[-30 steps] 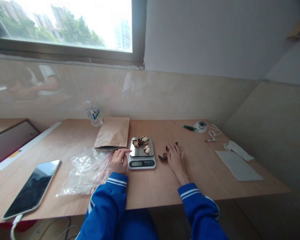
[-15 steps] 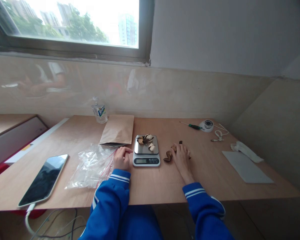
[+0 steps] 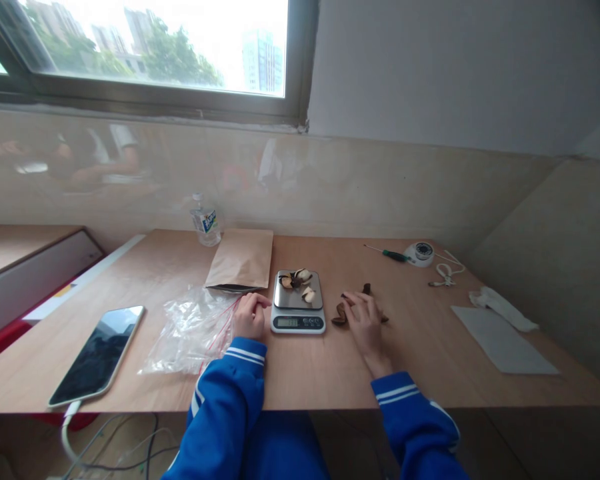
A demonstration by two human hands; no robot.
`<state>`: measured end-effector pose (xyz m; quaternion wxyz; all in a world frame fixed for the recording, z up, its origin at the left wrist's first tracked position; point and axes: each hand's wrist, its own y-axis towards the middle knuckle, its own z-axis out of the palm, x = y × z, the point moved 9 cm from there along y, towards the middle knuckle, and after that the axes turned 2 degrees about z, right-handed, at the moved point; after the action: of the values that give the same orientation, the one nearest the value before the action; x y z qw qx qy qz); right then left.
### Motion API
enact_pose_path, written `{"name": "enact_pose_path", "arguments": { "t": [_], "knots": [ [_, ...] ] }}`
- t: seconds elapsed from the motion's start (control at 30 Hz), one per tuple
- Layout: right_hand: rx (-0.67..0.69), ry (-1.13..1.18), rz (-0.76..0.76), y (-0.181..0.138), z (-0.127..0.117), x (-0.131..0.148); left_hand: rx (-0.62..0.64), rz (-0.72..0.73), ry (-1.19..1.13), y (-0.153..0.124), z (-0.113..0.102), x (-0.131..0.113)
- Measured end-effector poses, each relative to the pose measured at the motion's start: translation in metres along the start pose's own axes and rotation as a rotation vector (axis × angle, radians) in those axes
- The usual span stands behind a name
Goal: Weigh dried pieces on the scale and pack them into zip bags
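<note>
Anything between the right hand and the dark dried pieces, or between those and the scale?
Nothing visible. The right hand is over the dark dried pieces, and only tabletop shows between them and the scale. The left hand is on the scale's other side.

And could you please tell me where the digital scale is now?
In the head view, the digital scale sits near the middle of the table, between the left hand and the right hand, with the brown pouch behind it to the left.
</note>
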<state>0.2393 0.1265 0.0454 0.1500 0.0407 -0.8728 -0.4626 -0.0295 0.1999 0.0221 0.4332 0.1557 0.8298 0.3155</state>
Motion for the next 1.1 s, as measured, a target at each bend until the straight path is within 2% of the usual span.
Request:
{"name": "enact_pose_path", "arguments": {
  "t": [0.1, 0.2, 0.27, 0.33, 0.43, 0.6, 0.7, 0.77, 0.9, 1.1],
  "knots": [
    [0.029, 0.082, -0.054, 0.008, -0.004, 0.041, 0.007, 0.001, -0.006, 0.000, 0.001, 0.001],
    [0.157, 0.157, -0.110, 0.024, 0.015, 0.082, 0.008, 0.009, -0.006, 0.000, 0.000, 0.001],
    [0.213, 0.198, -0.120, 0.035, 0.030, 0.100, 0.014, 0.021, 0.006, 0.000, 0.000, -0.001],
    [0.232, 0.208, -0.103, 0.041, 0.041, 0.104, 0.024, 0.036, 0.015, 0.001, 0.000, -0.005],
    [0.192, 0.166, -0.007, 0.037, 0.041, 0.084, 0.020, 0.043, -0.003, 0.002, -0.001, -0.008],
    [0.070, 0.010, 0.188, 0.004, 0.007, 0.004, 0.015, 0.007, -0.050, 0.003, -0.001, -0.006],
    [0.081, -0.043, 0.206, -0.011, -0.003, -0.028, 0.040, -0.007, -0.059, 0.003, 0.001, -0.004],
    [0.149, -0.023, 0.143, -0.015, 0.002, -0.028, 0.054, -0.016, -0.062, 0.002, 0.002, -0.003],
    [0.326, 0.064, -0.049, -0.018, 0.022, -0.002, 0.069, -0.025, -0.063, 0.001, 0.003, -0.002],
    [0.321, 0.091, -0.006, -0.019, 0.030, -0.007, 0.079, -0.012, -0.061, 0.002, 0.004, -0.004]
  ]
}}
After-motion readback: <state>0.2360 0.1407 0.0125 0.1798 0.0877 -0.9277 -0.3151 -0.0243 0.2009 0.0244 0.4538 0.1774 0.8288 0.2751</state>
